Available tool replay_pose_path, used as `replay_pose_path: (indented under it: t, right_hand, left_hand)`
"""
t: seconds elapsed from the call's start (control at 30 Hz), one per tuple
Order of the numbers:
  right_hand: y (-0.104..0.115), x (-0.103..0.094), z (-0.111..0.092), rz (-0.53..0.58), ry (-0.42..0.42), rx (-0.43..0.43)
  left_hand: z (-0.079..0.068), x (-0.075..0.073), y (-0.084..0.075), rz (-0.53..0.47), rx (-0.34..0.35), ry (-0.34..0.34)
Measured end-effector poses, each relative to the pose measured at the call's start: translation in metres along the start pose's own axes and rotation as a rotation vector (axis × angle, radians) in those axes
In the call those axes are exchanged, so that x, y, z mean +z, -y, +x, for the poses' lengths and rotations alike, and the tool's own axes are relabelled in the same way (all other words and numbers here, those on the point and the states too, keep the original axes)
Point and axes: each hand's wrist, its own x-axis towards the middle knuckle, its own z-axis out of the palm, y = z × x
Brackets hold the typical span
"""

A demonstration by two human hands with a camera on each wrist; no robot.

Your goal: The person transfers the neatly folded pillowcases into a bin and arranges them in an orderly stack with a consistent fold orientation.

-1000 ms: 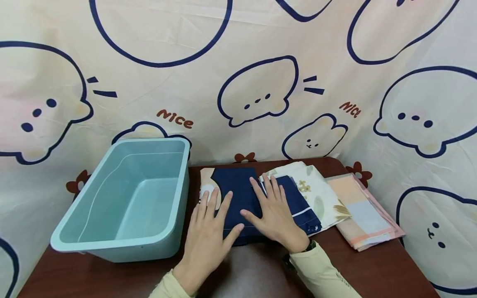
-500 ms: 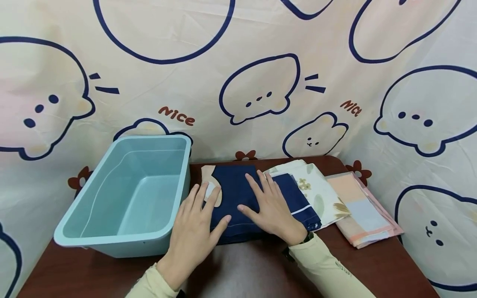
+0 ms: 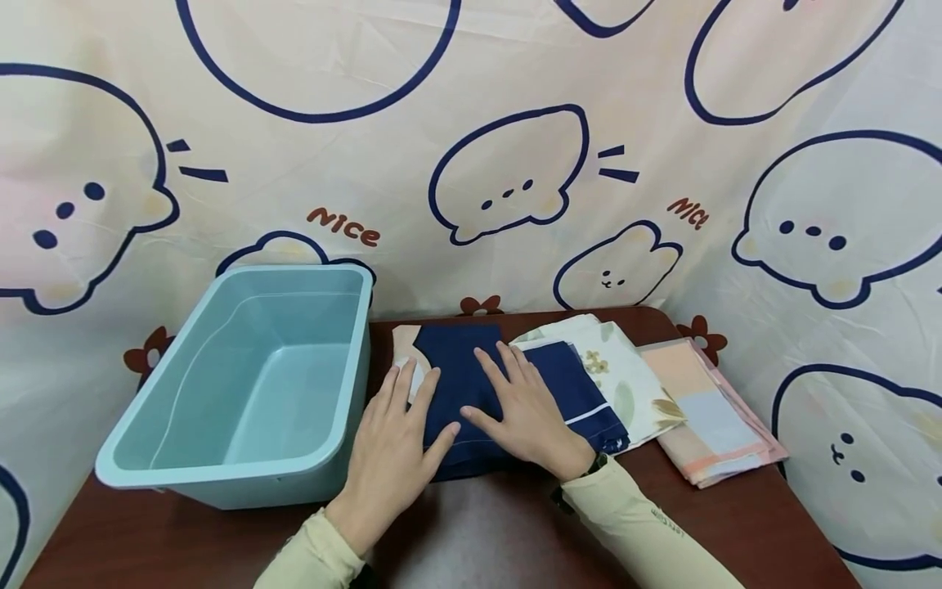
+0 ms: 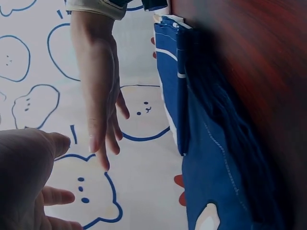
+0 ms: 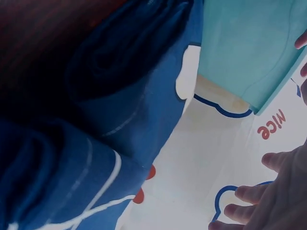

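Observation:
A folded navy cloth (image 3: 459, 352) with a beige and white print lies at the middle of the table. My left hand (image 3: 390, 458), fingers spread, is over its left front part, beside the basin. Over its right part is my right hand (image 3: 526, 413), fingers also spread. In the left wrist view my left hand (image 4: 21, 177) and right hand (image 4: 98, 86) appear raised off the cloth (image 4: 216, 158). The right wrist view has my right hand (image 5: 276, 194) apart from the cloth's folded layers (image 5: 139, 110). Neither hand holds anything.
A light blue plastic basin (image 3: 346, 409) stands left of the cloth. To the right lie a smaller folded navy cloth (image 3: 570, 380) with a white stripe, a white floral cloth (image 3: 629, 393) under it, and a pink and orange checked cloth (image 3: 717, 417). A patterned curtain (image 3: 508, 278) hangs behind the table (image 3: 500, 540).
My left hand has shifted left, toward the basin. My right hand has moved slightly left and nearer the front edge of the cloth. The folded cloths look the same.

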Motion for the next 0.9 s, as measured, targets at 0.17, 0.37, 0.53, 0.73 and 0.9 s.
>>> replay_pose_path:
  t: [0.17, 0.37, 0.53, 0.73, 0.9]
  right_hand:
    - [-0.002, 0.008, -0.004, 0.018, 0.053, 0.008]
    - [-0.005, 0.012, -0.007, 0.055, 0.09, 0.036]
    - [-0.007, 0.014, -0.008, 0.098, 0.097, 0.047]
    - [-0.011, 0.019, -0.01, 0.243, 0.162, 0.083]
    - [-0.014, 0.019, -0.008, 0.385, 0.215, 0.118]
  left_hand:
    - [-0.004, 0.007, 0.001, -0.014, -0.041, 0.035]
    - [-0.002, 0.012, 0.002, -0.063, -0.068, 0.067]
    - [0.001, 0.016, 0.002, -0.102, -0.091, 0.09]
    - [0.002, 0.025, 0.006, -0.132, -0.141, 0.123]
    - [0.001, 0.032, 0.011, -0.159, -0.176, 0.148]
